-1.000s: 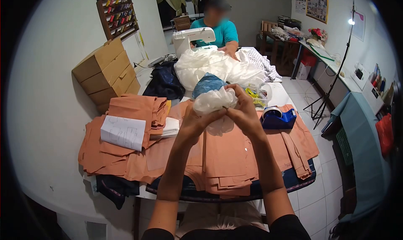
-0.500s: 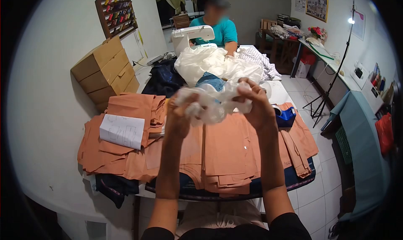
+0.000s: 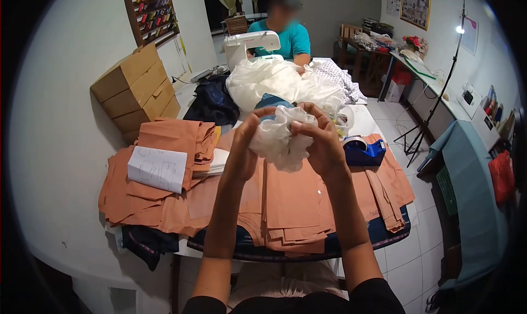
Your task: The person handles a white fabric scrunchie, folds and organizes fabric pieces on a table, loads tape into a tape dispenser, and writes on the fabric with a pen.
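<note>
A crumpled, translucent white plastic bag (image 3: 285, 141) is bunched up between my two hands above the middle of the table. My left hand (image 3: 245, 145) is closed on its left side, fingers curled behind it. On the other side my right hand (image 3: 325, 143) grips it, thumb pressed on the front. Below lie stacks of cut orange fabric pieces (image 3: 293, 198). A blue tape dispenser (image 3: 365, 152) rests on the fabric just right of my right hand. Beyond the bag is a small blue piece (image 3: 269, 101), partly hidden.
Across the table a person in a teal shirt (image 3: 296, 38) sits at a white sewing machine (image 3: 252, 41), behind heaped white fabric (image 3: 261, 83). A sketched paper (image 3: 157, 168) lies on orange fabric at left, near cardboard boxes (image 3: 134, 89). A lamp stand (image 3: 447, 83) stands right.
My hands have come closer together. The plastic bag, spread wider between them before, is now gathered into a compact bunch.
</note>
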`<state>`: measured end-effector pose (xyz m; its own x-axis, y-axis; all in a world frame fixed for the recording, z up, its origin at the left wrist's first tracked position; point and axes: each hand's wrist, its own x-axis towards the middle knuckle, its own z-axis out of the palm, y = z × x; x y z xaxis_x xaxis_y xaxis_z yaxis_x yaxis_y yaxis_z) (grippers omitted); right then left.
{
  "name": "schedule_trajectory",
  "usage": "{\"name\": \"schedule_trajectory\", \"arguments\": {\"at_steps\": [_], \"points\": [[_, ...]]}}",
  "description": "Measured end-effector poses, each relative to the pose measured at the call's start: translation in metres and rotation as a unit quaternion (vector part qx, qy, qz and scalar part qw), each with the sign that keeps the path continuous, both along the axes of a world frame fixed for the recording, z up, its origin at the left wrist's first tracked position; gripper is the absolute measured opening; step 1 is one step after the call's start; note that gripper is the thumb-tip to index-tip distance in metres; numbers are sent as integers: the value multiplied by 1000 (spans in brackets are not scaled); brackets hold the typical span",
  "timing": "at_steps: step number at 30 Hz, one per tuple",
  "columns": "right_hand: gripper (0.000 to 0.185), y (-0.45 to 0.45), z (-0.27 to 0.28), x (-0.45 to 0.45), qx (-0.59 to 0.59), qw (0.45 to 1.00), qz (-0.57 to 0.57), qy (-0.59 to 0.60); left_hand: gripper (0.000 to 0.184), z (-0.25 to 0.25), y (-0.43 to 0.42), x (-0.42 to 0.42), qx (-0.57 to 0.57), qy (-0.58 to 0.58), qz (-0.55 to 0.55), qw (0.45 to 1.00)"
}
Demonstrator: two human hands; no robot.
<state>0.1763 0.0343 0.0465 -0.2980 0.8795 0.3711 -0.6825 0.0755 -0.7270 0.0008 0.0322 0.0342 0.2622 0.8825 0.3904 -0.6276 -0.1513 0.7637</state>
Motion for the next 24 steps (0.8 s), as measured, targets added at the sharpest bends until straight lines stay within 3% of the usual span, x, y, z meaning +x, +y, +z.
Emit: {"name": "schedule_trajectory", "arguments": {"at_steps": [1, 4, 5, 8, 9, 12, 17, 20, 24], "points": [[36, 0, 1, 2, 1, 1000, 0, 0, 46, 2, 0, 1, 1, 0, 0, 1000], [43, 1, 5, 10, 62, 992, -36, -107, 34, 9, 0, 1, 116, 87, 179, 973], [43, -1, 5, 9, 62, 992, -36, -105, 34, 9, -1, 0, 116, 88, 179, 973], [46, -9, 7, 3, 68, 989, -10, -128, 25, 4, -8, -3, 139, 290, 102, 941], [46, -7, 7, 5, 69, 989, -11, -129, 25, 4, -7, -4, 140, 290, 101, 941], [48, 0, 7, 12, 120, 984, -76, -106, 17, 7, -4, -8, 69, 123, 129, 982], [47, 6, 3, 12, 92, 989, -86, -81, 17, 11, -11, 4, 41, 128, 119, 984], [42, 0, 3, 0, 76, 980, -153, -103, 15, 28, -23, 19, 18, 59, 161, 985], [37, -2, 0, -3, 136, 950, -170, -224, 22, 7, -8, 5, 67, 166, 222, 958]]}}
